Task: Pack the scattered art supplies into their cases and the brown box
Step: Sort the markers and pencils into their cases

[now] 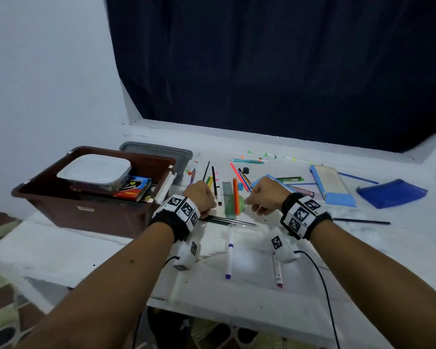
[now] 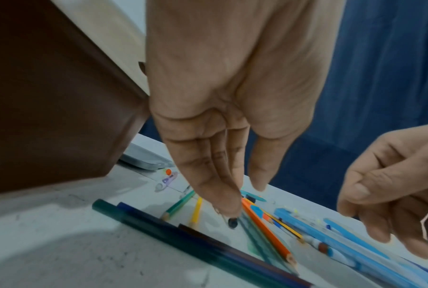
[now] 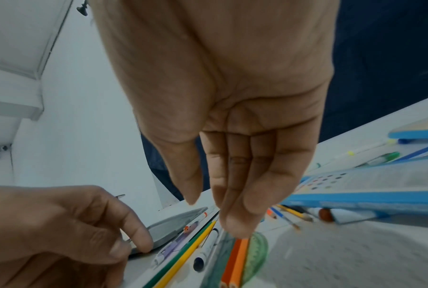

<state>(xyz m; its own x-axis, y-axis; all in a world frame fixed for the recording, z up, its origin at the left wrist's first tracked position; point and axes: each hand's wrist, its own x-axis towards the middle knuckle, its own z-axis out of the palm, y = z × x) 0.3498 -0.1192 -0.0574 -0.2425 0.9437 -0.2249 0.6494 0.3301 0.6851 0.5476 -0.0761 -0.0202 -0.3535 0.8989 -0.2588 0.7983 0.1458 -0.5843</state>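
Both hands hovered over pencil cluster at table centre, prob. choosing next pickup.

Left hand (image 2: 223, 109): fingers straight, pressed together, tips down near marker (image 2: 232, 222) & orange pencils (image 2: 267, 226); held nothing.

Right hand (image 3: 232, 117): fingers straight, together, pointed at green protractor (image 3: 258, 251); empty too.

Brown box (image 1: 86, 187) sat left of left hand, open, white tub (image 1: 93, 170) & crayon pack (image 1: 134, 187) inside — close for short drops.

Blue case (image 1: 332, 183) lay open to right, w/ pencils, markers scattered between; purple marker (image 1: 229, 258) nearer table edge.

Packing barely started, judging by scatter.
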